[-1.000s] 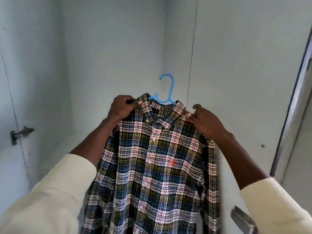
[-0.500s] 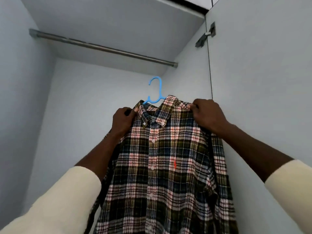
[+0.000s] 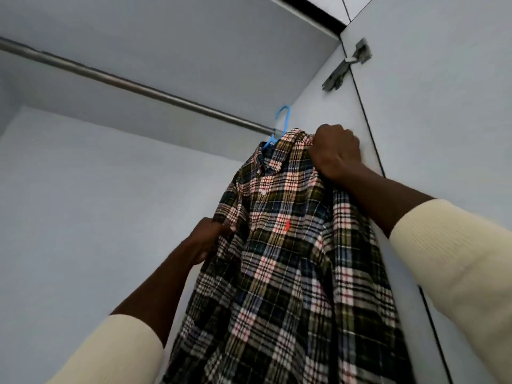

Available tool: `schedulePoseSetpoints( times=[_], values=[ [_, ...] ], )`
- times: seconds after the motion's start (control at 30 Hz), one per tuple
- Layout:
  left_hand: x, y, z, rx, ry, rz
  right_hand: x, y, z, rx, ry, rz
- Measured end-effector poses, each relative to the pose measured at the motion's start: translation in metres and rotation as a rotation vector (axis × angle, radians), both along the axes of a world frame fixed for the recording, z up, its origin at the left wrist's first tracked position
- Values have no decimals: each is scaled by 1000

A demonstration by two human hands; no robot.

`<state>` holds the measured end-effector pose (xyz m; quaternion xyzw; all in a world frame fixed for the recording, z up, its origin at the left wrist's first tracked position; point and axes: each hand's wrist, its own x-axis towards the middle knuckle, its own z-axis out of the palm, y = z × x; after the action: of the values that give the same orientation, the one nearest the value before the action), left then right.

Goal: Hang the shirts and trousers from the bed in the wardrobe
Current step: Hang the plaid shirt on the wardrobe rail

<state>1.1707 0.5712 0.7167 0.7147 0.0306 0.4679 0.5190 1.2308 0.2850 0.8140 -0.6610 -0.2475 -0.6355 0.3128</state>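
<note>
Plaid shirt: checked button-up shirt (image 3: 288,245) on a blue plastic hanger (image 3: 280,126), centre to lower right of the frame, inside the grey wardrobe (image 3: 83,203); its hem is cut off by the bottom edge.
Hanger: only the hook and a bit of one shoulder show; the rest is hidden under the collar. The hook sits at the metal rail (image 3: 138,87), just beside its right end; whether it is over the rail cannot be told.
Right hand: right hand (image 3: 336,151) is clenched round the shirt's shoulder by the collar, upper right of centre, close to the wardrobe's side wall.
Left hand: left hand (image 3: 207,239) holds the shirt's other side lower down; its fingers are hidden behind the cloth.
Sleeves: cream sleeves run off the lower corners.
Edges: door hinge (image 3: 346,67) at upper right.
Open room: the rail runs bare from the hook to the upper left edge.
</note>
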Motion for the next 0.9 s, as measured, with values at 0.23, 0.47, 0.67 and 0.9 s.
schedulePoseSetpoints(
  times=[0.23,0.47,0.67,0.9],
  values=[
    [75,17,55,156,-252,194,28,51,53,43,-78,16],
    [126,28,49,160,-173,371,40,58,69,36,-89,9],
    [133,18,26,188,-41,327,47,56,67,-108,-45,78],
    [101,4,8,361,154,274,45,64,60,-142,92,258]
  ],
)
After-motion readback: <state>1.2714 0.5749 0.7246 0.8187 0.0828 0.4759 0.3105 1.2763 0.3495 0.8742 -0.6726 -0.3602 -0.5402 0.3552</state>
